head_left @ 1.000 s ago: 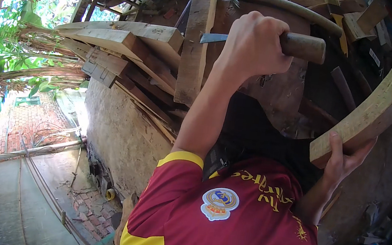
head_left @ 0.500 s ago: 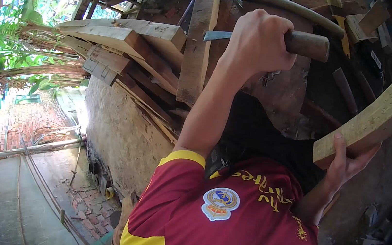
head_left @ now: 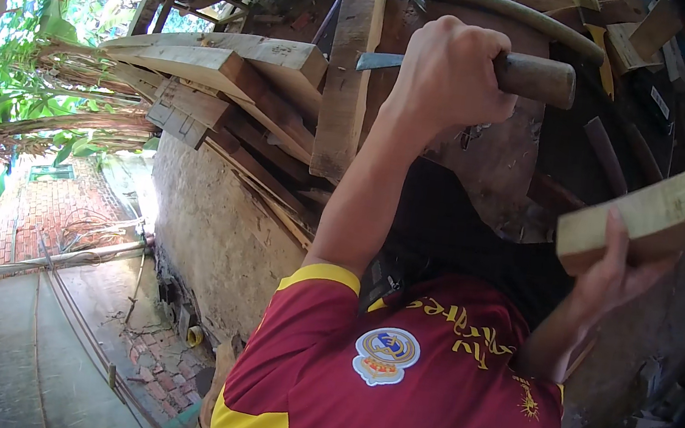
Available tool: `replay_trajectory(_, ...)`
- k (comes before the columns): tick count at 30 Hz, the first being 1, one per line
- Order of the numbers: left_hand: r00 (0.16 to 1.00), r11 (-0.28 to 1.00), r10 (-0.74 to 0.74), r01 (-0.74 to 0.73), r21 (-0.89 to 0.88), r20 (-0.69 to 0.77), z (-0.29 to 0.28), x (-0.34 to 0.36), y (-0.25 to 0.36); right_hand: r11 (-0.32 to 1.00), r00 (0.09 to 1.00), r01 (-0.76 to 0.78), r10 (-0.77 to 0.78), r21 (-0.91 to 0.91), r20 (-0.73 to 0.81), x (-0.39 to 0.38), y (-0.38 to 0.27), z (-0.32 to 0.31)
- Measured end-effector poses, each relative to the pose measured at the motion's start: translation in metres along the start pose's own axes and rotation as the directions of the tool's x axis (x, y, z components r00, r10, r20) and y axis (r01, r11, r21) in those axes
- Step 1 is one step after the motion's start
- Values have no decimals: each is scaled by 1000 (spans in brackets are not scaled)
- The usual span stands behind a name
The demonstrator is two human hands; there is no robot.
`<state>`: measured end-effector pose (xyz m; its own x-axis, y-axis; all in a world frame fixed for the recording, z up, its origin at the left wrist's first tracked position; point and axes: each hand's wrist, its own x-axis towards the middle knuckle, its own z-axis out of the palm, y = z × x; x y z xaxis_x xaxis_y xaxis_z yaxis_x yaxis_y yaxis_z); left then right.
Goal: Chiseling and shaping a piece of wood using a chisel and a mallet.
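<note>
My left hand (head_left: 453, 78) is closed in a fist around a chisel, its wooden handle (head_left: 538, 80) sticking out on the right and its metal blade (head_left: 380, 62) pointing left. The blade's tip overlaps a thick plank (head_left: 346, 86); whether it touches the wood, I cannot tell. On the right, my right hand (head_left: 618, 269) grips the near end of a heavy, squared wooden block (head_left: 645, 219) from below, with the thumb along its side. The block is held up in the air, its far end slanting up to the right.
Beyond my left hand lies a claw hammer (head_left: 513, 11). A paintbrush (head_left: 592, 26), wood offcuts (head_left: 628, 48) and dark tool handles (head_left: 606, 152) are at the far right. Several thick boards (head_left: 206, 67) are stacked on the left above a rough wall (head_left: 206, 214).
My right hand has swung the wooden block, so its far end is lower and it lies flatter. My left hand and the chisel have hardly moved.
</note>
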<state>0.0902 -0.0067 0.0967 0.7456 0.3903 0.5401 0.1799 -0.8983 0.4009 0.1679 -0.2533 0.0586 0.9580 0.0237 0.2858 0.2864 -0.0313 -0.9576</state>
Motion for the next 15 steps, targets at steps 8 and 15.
replay_trajectory(8, 999, 999, 28, -29, -32, -15, -3, -3, -4, 901, 860, 382, -266, -205, 436, -20, 3, 7)
replay_trajectory(15, 998, 1000, 13, -12, 3, -56, 11, -2, -4, 990, 991, 130, -130, -53, -6, 5, -7, -3)
